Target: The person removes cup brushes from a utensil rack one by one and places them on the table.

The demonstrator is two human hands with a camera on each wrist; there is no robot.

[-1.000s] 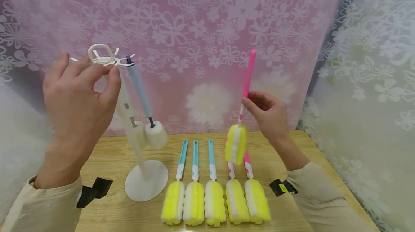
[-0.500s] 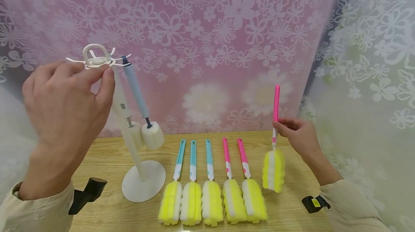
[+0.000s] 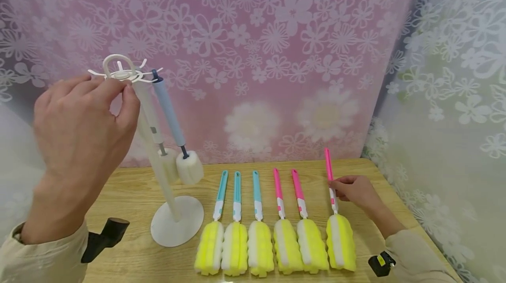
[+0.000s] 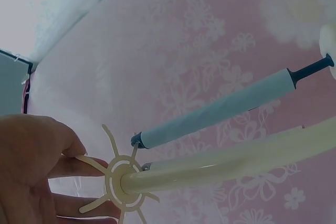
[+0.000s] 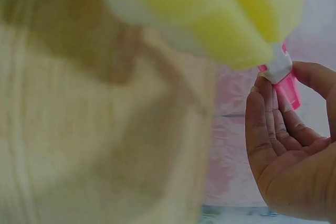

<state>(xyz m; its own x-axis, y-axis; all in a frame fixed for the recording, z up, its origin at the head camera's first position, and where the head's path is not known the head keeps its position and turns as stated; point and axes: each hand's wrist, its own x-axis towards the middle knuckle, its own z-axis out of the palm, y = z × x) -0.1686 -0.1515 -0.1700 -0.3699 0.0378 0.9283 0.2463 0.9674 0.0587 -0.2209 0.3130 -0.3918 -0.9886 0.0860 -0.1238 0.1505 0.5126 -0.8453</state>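
In the head view, my right hand [image 3: 359, 193] pinches a sponge brush with a pink handle [image 3: 329, 164] between thumb and fingers. Its yellow-and-white sponge head [image 3: 341, 243] points toward me, low over the table's right side. The right wrist view has the fingers round the white-and-pink neck [image 5: 278, 69] of that brush. My left hand [image 3: 84, 129] pinches a prong of the white hanging rack [image 3: 156, 160] at its top ring. On this rack hang a blue-handled brush [image 3: 170, 111] and a white-handled brush [image 3: 154, 131], both with white sponge heads.
Left of the held brush lie two pink-handled sponge brushes [image 3: 296, 186] and three teal-handled ones [image 3: 237, 199] in a row on the wooden table [image 3: 130, 256]. The rack's round base [image 3: 189, 226] stands left of the row. A pink floral curtain [image 3: 253, 54] hangs behind.
My right hand has carried the pink-handled brush rightward and down, to the right end of the row. The left hand stays at the rack's top, shifting slightly.
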